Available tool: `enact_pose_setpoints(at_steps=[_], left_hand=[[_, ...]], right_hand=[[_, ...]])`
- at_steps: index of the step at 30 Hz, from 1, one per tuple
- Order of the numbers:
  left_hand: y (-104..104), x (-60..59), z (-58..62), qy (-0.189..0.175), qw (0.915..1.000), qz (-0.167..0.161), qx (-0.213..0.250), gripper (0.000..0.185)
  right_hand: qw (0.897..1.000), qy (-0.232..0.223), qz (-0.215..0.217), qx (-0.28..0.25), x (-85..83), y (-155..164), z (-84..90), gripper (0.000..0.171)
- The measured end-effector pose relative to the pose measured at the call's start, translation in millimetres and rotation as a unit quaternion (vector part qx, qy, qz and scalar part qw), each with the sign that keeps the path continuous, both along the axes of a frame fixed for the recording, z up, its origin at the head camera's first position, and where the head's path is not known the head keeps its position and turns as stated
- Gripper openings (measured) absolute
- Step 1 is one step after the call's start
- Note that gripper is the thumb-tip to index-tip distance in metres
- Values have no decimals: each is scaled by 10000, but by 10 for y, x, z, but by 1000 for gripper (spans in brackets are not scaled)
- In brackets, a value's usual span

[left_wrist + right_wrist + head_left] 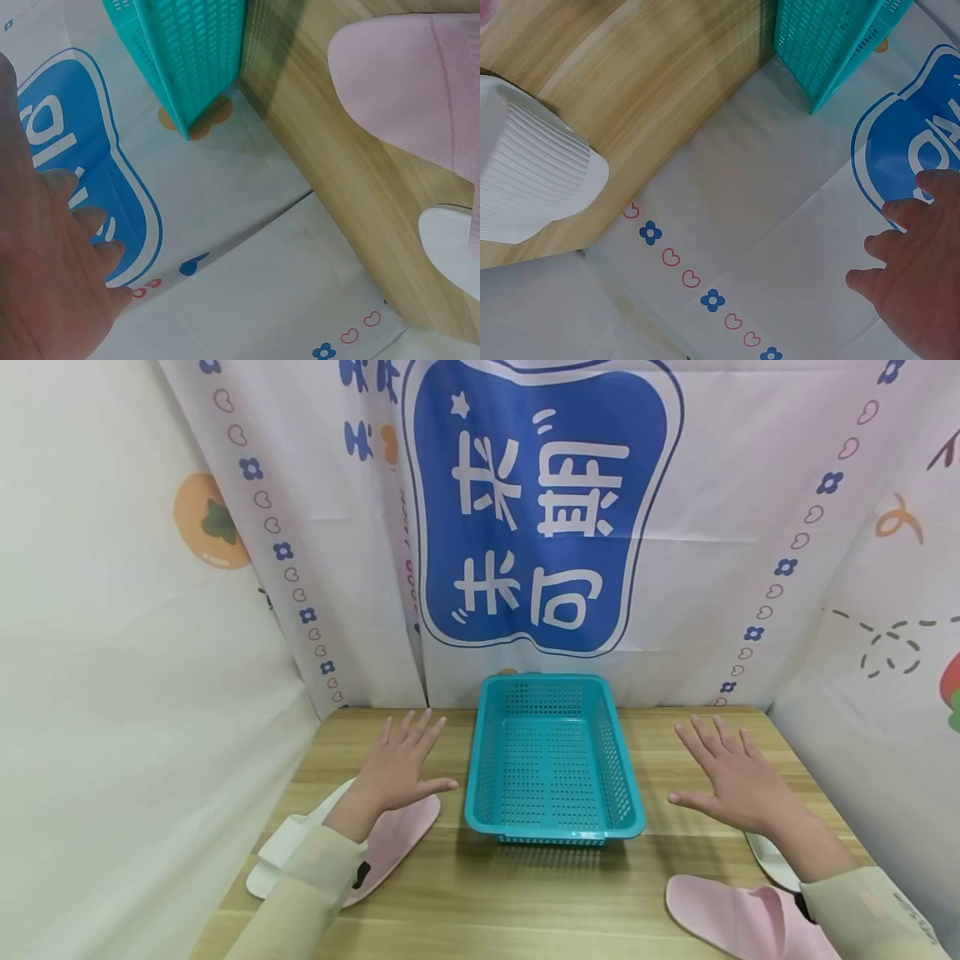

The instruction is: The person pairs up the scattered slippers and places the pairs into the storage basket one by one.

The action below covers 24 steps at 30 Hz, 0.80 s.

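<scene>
Both hands hover over the wooden table, fingers straight and spread, with nothing held. My left hand [397, 766] is above a pink slipper [408, 827] and a white slipper [283, 847] on the left, which the forearm partly covers. To the right of the basket, my right hand [738, 781] is held palm down. Below its wrist lie a white slipper [772, 860], partly hidden by the arm, and a pink slipper [723, 906]. Between the hands stands a turquoise plastic basket [480, 760] with perforated walls and nothing inside.
The wooden table [555, 914] ends at the back against a white printed cloth [360, 568] with a blue panel [525, 510]. White cloth walls [112, 693] close in the left and right sides. The basket sits near the back edge.
</scene>
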<state>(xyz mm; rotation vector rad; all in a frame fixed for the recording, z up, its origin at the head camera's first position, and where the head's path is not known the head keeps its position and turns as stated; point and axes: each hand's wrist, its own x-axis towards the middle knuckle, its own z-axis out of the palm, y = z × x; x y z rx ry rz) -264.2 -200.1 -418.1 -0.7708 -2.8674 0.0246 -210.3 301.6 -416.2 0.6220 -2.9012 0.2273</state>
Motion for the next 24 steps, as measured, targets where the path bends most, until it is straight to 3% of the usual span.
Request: enact_pose_setpoints(at_steps=[24], left_hand=[[-105,85,51,251,9996,-76,107,98]], right_hand=[[9979,602,245,-61,125,109,11,96]])
